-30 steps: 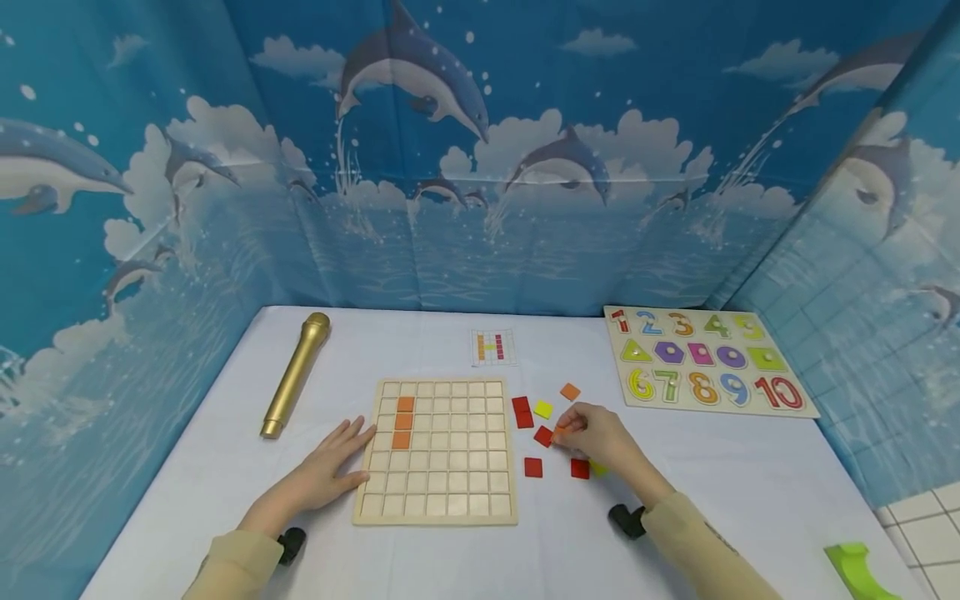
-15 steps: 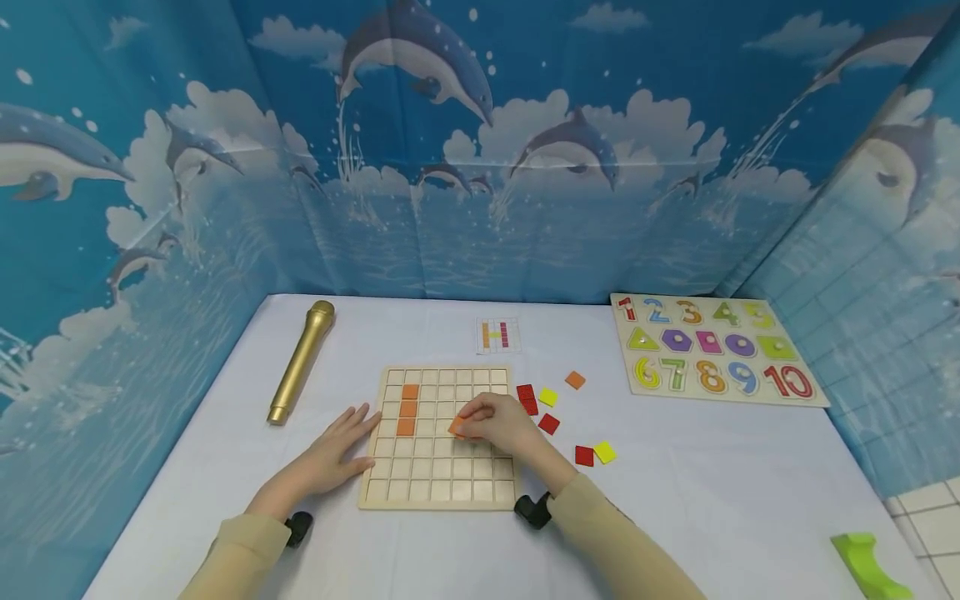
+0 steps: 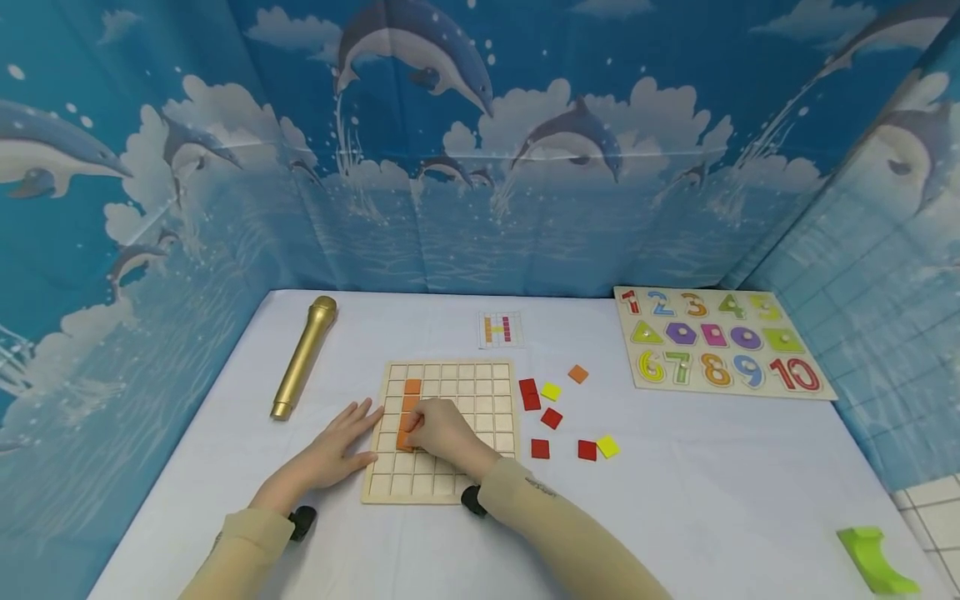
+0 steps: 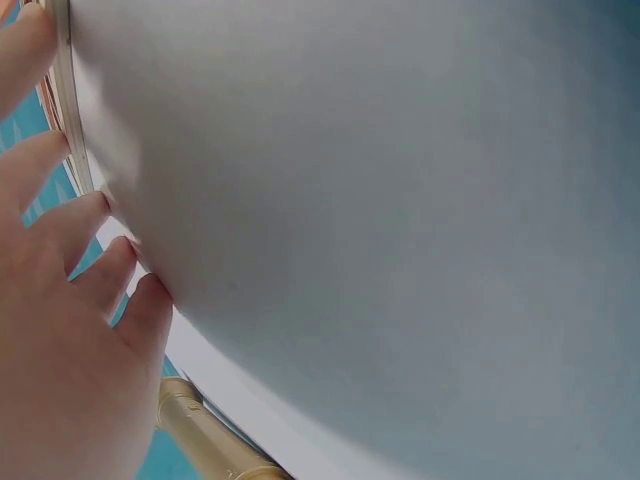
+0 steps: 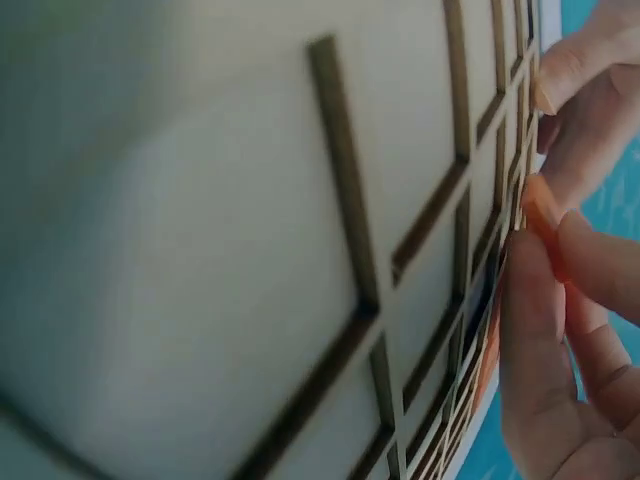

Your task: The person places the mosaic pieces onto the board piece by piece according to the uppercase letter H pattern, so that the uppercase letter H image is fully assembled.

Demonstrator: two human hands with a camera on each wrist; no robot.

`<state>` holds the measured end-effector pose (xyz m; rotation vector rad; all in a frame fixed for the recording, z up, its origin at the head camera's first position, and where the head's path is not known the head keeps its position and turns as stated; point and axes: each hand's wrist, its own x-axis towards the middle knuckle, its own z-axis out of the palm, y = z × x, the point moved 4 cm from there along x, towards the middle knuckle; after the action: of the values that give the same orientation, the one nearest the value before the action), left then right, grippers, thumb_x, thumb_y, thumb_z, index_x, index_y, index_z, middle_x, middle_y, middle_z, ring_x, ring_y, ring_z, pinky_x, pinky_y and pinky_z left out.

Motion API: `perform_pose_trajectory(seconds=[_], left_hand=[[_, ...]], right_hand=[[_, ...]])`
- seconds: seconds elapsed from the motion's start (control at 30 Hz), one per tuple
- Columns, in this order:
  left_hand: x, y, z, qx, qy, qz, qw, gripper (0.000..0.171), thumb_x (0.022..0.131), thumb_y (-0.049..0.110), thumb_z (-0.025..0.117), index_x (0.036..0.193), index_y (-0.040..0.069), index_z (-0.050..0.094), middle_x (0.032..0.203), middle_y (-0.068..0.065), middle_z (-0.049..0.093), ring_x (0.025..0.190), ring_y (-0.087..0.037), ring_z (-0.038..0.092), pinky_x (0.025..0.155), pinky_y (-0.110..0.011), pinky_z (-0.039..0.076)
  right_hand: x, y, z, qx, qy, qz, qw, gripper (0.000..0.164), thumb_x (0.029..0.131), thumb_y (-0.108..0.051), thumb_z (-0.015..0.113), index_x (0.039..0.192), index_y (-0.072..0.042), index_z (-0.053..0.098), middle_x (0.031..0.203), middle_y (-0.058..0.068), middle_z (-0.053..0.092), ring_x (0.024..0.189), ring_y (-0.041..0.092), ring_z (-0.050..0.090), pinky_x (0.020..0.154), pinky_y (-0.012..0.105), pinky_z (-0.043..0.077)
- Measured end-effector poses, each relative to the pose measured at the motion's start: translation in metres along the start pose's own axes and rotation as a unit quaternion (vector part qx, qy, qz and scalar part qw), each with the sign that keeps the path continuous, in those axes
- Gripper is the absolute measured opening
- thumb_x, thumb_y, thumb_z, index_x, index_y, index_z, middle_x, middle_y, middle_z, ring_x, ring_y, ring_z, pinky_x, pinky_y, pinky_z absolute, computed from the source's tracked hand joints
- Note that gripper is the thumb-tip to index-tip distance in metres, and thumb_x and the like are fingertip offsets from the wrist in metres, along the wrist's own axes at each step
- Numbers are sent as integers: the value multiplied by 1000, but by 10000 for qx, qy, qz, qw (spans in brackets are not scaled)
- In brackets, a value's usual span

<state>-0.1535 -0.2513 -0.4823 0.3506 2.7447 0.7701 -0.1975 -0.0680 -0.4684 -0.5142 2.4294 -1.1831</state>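
My right hand [image 3: 448,432] pinches an orange square tile [image 5: 544,225] between thumb and finger, low over the left part of a wooden grid board [image 3: 461,375]. Directly beyond it, orange tiles [image 3: 412,387] sit in a column of the board's cells, partly covered by my fingers. One edge of the held tile touches or nearly touches the board in the right wrist view; I cannot tell which. My left hand [image 3: 333,450] lies with fingers spread on the table, its thumb and index fingertip at the board's left edge.
Loose red tiles [image 3: 551,418], yellow tiles [image 3: 608,447] and one orange tile [image 3: 578,373] lie right of the board. Behind it is a small pattern card [image 3: 501,330]. A gold microphone [image 3: 303,358], a number puzzle [image 3: 723,342] and a green block [image 3: 873,560] stand farther out.
My right hand has picked up an orange tile from the loose ones and carried it left across the board to the orange column. My left hand stays at the board's edge.
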Motion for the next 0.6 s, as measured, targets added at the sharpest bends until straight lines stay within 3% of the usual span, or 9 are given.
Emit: perform_pose_trajectory(seconds=[0.43,0.6], left_hand=[[1,-1,1,-18,49,55,10000,70,94,27,67,153,8,34,162,-24,20,148,-49,13,114,-70,22],[1,-2,2,-14,60,49,10000,70,94,26,67,153,8,35,161,-24,20,148,-49,13,114,-69,22]], right_hand=[[8,-6,8,-1119,31,-34,9937,13,84,-6,76,77,-12,66,76,-3,60,66,8,51,58,17,44],[6,-7,8,-1316,2,-107,9912,14,86,-4,73,75,-10,66,78,-2,59,68,9,51,58,18,43]])
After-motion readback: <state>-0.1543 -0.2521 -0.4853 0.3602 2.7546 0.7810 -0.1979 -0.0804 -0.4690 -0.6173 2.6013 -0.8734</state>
